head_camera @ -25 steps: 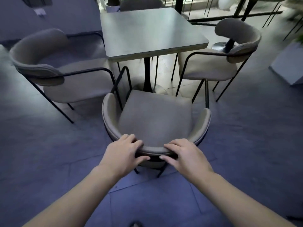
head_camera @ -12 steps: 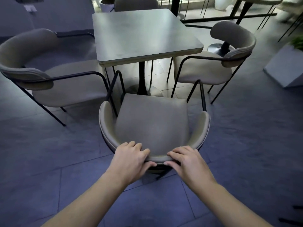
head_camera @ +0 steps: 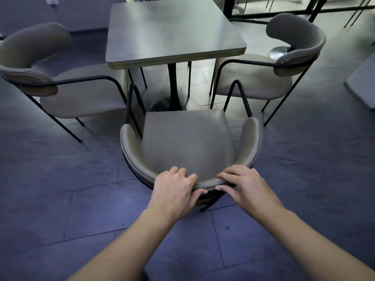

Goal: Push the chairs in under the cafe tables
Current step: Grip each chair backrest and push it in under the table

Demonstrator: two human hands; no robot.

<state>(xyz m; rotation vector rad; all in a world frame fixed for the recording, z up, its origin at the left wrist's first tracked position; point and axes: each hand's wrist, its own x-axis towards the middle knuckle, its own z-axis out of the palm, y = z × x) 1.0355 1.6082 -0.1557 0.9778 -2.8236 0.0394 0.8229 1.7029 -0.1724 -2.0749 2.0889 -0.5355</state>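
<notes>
Three grey padded chairs with black metal legs sit around one square desk (head_camera: 172, 31) on a single black pedestal: near chair (head_camera: 188, 147) in front of it, seat front close to the pedestal base and short of the desk edge, left chair (head_camera: 67, 92) and right chair (head_camera: 261, 78) at the sides, seats partly under the desk. Two hands grip the near chair's curved backrest side by side, left hand (head_camera: 174, 191) and right hand (head_camera: 245, 186), fingers over the top edge, thumbs underneath. Floor (head_camera: 60, 199) is dark tile.
</notes>
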